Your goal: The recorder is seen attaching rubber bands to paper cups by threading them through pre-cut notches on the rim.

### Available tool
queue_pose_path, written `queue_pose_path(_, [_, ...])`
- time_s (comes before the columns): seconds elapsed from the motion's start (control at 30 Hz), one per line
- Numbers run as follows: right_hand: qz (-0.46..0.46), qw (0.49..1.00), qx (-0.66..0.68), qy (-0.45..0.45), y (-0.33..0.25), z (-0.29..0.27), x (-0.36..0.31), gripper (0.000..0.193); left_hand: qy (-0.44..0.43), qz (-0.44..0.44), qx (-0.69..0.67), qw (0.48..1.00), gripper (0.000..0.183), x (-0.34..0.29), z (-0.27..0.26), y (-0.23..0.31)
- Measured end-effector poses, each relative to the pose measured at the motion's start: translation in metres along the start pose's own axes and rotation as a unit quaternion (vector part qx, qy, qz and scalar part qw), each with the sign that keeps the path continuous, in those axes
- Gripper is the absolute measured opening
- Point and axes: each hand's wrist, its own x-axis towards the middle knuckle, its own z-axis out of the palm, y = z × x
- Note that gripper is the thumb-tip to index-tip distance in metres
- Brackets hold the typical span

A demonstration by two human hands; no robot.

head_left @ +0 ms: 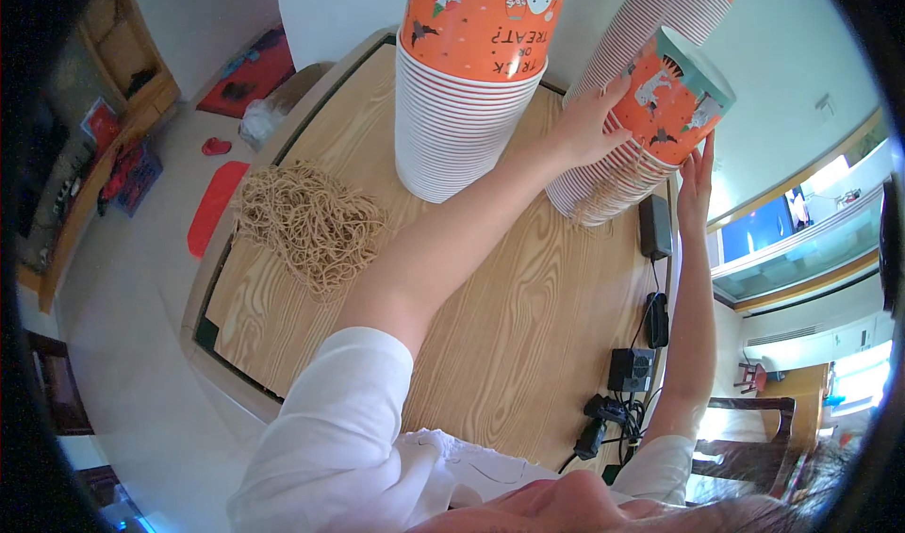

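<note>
The bare left arm (462, 222), in a short white fabric sleeve (330, 415), stretches diagonally from lower left to upper right, ending in a left hand (590, 130) with thumb apart from extended fingers. From the lower right, the bare right arm (687, 344) rises steeply; its right hand (696, 192) points upward, fingers fairly straight, palm side turned left.

Left hand (594, 126): is being laid, fingers spread, against an orange bucket's (667, 99) left side.
Right hand (696, 186): is being held, fingers straight, at its right side.
Short stack (570, 192): is being topped by that bucket; tan strands (617, 192) are being draped alongside.
Tall stack (462, 123): is being borne by the wooden table (518, 335).
String heap (309, 224): is being borne farther left.
</note>
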Motion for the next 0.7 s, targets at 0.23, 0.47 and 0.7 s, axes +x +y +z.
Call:
queue_pose_path(0.23, [-0.085, 0.992, -0.086, 0.045, 0.019, -0.015, -0.012, 0.059, -0.029, 0.009, 0.068, 0.997, 0.072, -0.035, -0.016, 0.032])
queue_pose_path(0.47, [-0.154, 0.978, -0.085, 0.108, -0.078, 0.02, -0.026, 0.047, 0.072, 0.099, 0.073, 0.99, 0.031, -0.093, -0.142, 0.104])
queue_pose_path(0.7, [-0.063, 0.99, 0.048, -0.115, -0.115, 0.125, -0.006, 0.053, 0.257, -0.096, 0.029, 0.961, 0.041, -0.064, -0.236, 0.02])
